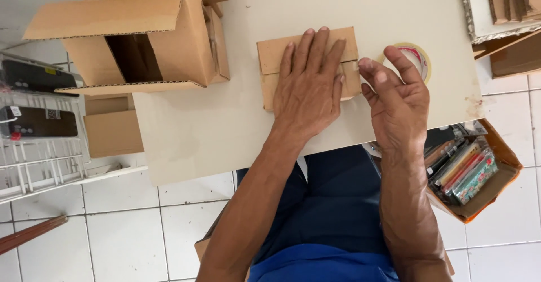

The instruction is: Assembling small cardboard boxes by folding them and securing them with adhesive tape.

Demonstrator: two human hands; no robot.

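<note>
Pressing flat w/ left hand [309,87] on small cardboard box [307,62], palm down, fingers [315,48] spread slightly and stretched across closed flaps toward far edge. Box lying directly under that hand on pale board [225,124], only far strip and left end showing past knuckles. Holding nothing in left; just bearing down.

Hovering w/ right hand [397,99] just right of box, at its right end, fingers half curled, thumb and forefinger close together near box's right edge. Cannot tell if anything thin pinched between them; otherwise hand narrow, not gripping box itself. Touching or nearly touching box corner w/ thumb tip, can't say which.

Sitting just beyond right hand, partly hidden by its fingers: roll of clear tape [416,56], flat on board.

Lying well left of left hand: bigger open carton [135,40] on its side, flaps out, opening facing toward person. Left of that, white wire rack [39,147] w/ dark packaged items.

Standing low right of right hand, beside forearm, on tiled floor [124,231]: orange-brown carton [479,175] full of coloured packets. Far right beyond tape: stacked cardboard pieces [507,6]. Between both forearms: blue clothing [332,214].
</note>
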